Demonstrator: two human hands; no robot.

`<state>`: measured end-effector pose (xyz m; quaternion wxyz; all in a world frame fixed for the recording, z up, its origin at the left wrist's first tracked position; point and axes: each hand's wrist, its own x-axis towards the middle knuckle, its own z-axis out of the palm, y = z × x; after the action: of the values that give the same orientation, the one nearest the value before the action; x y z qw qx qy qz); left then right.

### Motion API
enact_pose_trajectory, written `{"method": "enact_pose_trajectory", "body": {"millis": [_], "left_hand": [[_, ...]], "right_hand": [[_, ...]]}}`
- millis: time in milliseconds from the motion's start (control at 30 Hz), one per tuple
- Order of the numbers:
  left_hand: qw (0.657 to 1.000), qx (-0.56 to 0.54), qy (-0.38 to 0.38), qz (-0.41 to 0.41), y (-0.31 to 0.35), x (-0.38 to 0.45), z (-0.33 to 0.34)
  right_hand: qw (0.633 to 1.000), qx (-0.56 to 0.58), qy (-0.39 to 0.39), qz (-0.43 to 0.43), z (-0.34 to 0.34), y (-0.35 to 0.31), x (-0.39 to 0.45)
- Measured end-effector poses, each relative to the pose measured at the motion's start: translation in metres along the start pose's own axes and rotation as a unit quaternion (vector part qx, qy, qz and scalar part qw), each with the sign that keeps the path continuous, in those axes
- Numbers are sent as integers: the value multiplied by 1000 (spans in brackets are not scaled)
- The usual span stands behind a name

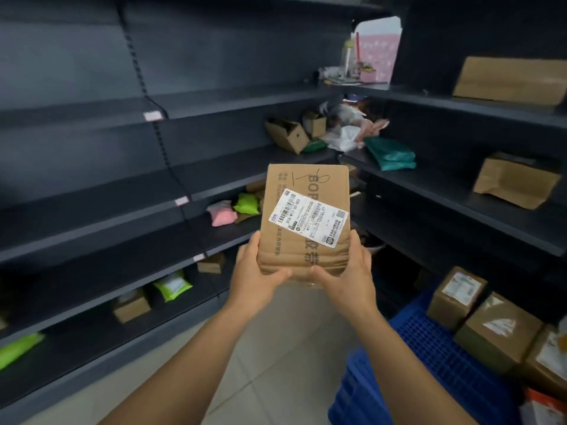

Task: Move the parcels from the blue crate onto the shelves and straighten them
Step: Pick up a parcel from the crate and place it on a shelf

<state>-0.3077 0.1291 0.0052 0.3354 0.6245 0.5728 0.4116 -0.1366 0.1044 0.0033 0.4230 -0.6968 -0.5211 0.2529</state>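
A brown cardboard parcel (303, 191) with a white shipping label is held up in front of me, above the floor between the shelf units. My left hand (256, 274) grips its lower left corner and my right hand (346, 271) grips its lower right corner, thumbs on the front face. The blue crate (429, 363) sits at the lower right with several brown boxes (497, 329) in it. Dark shelves (92, 210) run along the left and the right (460, 185).
On the left shelves lie pink (222, 213) and green (247, 204) soft packs, a green bag (172, 285) and small boxes (132, 306). The back corner holds open boxes (288, 134) and a teal bag (391, 153). Brown parcels (517, 179) rest on the right shelves.
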Motion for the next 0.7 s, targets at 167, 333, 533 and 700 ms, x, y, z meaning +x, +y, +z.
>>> {"method": "enact_pose_trajectory", "body": {"millis": [167,333,533,700], "left_hand": [[997,-10,79,-6,-21,-27,-92],[988,-9,151,-28,-40,-50,-170],[969,10,238,-63,-60,-65,-239],[953,30,291,-76,-78,-63,-289]], "right_hand": [[995,23,-66,-72,62,-60,-28],[983,38,-131,-126,118,-115,-52],[962,55,-195,-185,174,-166,-65],[943,73,-245,-214,225,-206,-65]]}}
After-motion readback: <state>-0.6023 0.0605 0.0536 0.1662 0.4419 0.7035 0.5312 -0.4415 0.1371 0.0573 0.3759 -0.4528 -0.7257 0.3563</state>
